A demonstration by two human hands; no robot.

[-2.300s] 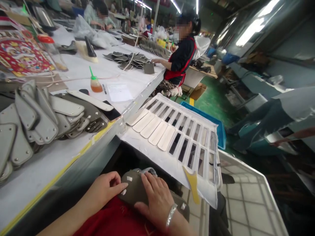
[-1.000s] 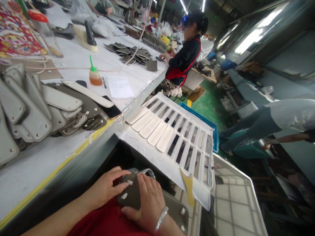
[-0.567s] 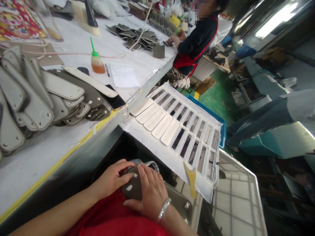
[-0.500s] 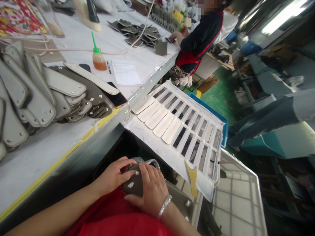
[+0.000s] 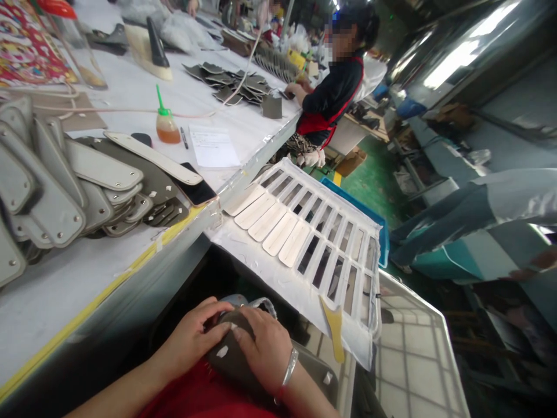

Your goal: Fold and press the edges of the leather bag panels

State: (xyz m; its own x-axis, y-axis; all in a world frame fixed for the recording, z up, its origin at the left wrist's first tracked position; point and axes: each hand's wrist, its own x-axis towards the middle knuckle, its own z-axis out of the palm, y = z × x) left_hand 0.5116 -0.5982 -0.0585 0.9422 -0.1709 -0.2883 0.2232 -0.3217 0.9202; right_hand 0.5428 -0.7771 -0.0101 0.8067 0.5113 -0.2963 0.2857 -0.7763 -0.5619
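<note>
1. The left hand (image 5: 195,334) has thumb and forefinger closed on the far end of the dark panel (image 5: 237,361), which lies across the red-clad lap (image 5: 191,392).
2. The right hand (image 5: 267,348) grips the panel too, fingers bent over its far edge.
3. The right thumb has moved up from the near edge to beside the left thumb; both hands now seem to work at one white tab (image 5: 233,327).
4. Farther left, the paper sheet (image 5: 213,146) bears writing too small to read.
5. The red printed package (image 5: 32,43), far left, shows no legible brand.
</note>
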